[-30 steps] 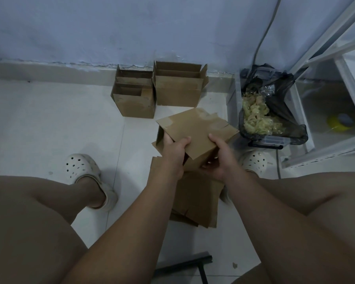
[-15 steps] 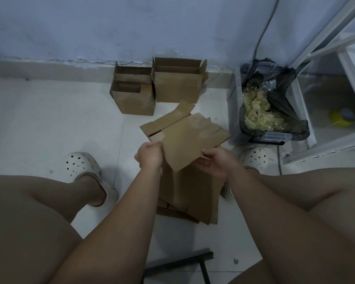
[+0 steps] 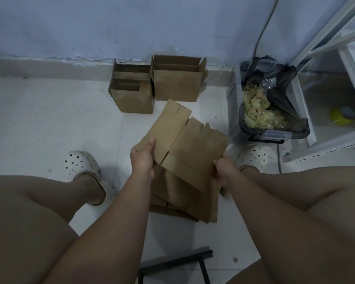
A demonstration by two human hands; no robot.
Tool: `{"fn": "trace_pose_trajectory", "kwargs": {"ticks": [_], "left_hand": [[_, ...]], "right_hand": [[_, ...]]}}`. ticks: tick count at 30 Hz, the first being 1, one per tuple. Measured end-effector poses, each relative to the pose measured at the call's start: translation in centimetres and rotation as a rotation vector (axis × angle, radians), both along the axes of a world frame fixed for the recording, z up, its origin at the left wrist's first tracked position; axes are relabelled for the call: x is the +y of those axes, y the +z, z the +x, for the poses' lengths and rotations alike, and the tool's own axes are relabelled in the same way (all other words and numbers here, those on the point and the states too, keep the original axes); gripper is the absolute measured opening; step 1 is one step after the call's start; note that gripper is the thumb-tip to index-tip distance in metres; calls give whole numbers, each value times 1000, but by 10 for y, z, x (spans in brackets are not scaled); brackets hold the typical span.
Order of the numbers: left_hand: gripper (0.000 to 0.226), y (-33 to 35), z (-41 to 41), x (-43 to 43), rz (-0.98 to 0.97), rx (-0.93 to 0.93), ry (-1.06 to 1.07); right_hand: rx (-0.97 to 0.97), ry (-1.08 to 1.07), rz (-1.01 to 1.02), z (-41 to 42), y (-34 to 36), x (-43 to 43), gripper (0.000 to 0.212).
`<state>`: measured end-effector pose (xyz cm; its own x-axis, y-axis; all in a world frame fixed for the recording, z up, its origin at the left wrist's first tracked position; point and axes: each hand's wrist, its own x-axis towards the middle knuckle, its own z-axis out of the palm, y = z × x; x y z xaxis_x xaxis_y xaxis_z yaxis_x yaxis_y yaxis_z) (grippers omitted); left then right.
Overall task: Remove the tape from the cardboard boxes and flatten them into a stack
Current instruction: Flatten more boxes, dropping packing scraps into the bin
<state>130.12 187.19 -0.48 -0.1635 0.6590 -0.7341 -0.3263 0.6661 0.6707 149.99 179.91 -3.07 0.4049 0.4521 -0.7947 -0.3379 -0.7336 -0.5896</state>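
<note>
"Flattening was finished by then?"
"For that one, yes. A second earlier the flattened box (image 3: pixel 182 144) was still squared up. By this moment it had collapsed to a sheet, held tilted just above the stack (image 3: pixel 178 203) on the floor. Only laying it down remained, I'd judge (two open boxes (image 3: pixel 131 97) waited by the wall)."
"And the fingers?"
"The left hand (image 3: pixel 142 158) pinched the sheet's left edge, thumb on top, fingers curled beneath. The right hand (image 3: pixel 223 170) gripped the near right corner, fingers wrapped under and mostly hidden."
</note>
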Motion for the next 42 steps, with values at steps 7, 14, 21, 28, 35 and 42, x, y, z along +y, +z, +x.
{"fn": "trace_pose_trajectory", "kwargs": {"ticks": [7,14,21,28,35,42], "left_hand": [[20,-43,-13,-32,-193,133,-371],[38,-86,-16,-52,-167,616,-768],[42,-106,-13,-43,-171,654,-930],[66,-106,-11,-43,-195,505,-845],[45,-108,-23,-63,-263,597,-668],[68,-100,-15,-72,318,1223,-1201]], "right_hand": [[-195,58,-246,4,-30,-24,40],[-75,-23,-376,-5,-61,-50,33],[10,-183,-356,-19,-86,-47,57],[-310,-164,-331,-23,-84,-42,47],[-442,194,-170,-37,-72,-37,80],[-992,1156,-151,-62,-70,-53,75]]}}
